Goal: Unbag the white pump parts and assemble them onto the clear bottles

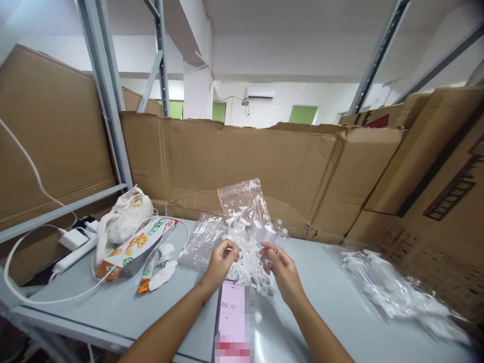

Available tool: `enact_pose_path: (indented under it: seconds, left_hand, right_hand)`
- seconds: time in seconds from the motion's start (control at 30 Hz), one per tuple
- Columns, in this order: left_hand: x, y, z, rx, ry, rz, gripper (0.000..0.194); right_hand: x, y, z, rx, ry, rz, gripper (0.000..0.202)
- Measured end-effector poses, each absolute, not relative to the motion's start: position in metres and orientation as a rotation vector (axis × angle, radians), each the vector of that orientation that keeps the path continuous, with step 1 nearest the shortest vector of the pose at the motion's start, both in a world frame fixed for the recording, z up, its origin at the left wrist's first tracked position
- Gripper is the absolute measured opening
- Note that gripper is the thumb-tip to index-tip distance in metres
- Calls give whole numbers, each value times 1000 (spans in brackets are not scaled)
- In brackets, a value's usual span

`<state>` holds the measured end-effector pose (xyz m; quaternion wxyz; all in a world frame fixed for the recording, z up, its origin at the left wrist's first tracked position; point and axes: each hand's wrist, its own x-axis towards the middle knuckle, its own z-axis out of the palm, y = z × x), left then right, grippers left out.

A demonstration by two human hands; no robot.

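My left hand (222, 258) is at the left side of a pile of small white plastic parts (247, 264). Its thumb and index finger are pinched together; whatever is between them is too small to make out. On the pile's right side, my right hand (282, 267) has curled fingers held apart from the thumb, and no held thing shows. A clear zip bag (244, 194) stands behind the pile, with some white parts at its mouth. Another crumpled clear bag (206, 237) lies to the left. Below the pile lies a phone (232, 307) showing a timer, partly blurred out.
On the left are an orange and white food box (141, 247), crumpled tissue (163, 275), a cloth bag (126, 214) and a power strip (73, 257) with cables. Bagged white parts (393, 287) lie at right. Cardboard walls (242, 156) close off the table's back.
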<state>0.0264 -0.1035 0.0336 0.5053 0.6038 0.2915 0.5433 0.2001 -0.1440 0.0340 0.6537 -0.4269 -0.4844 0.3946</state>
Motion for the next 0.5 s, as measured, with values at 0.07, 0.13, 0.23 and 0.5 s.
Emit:
enact_pose_path:
  seconds: [0.07, 0.13, 0.23, 0.5]
  left_hand:
    - [25, -101, 33, 1466, 747, 1342, 23]
    - [25, -101, 33, 1472, 779, 1374, 23]
    - [25, -101, 30, 1497, 805, 1397, 22]
    - [9, -94, 34, 1836, 833, 1284, 18]
  right_hand:
    - [204, -141, 34, -991, -1070, 880, 35]
    - [208, -138, 33, -1021, -1067, 861, 36]
    - [212, -136, 31, -1043, -1119, 875, 35]
    - [220, -138, 44, -831, -971, 1088, 42]
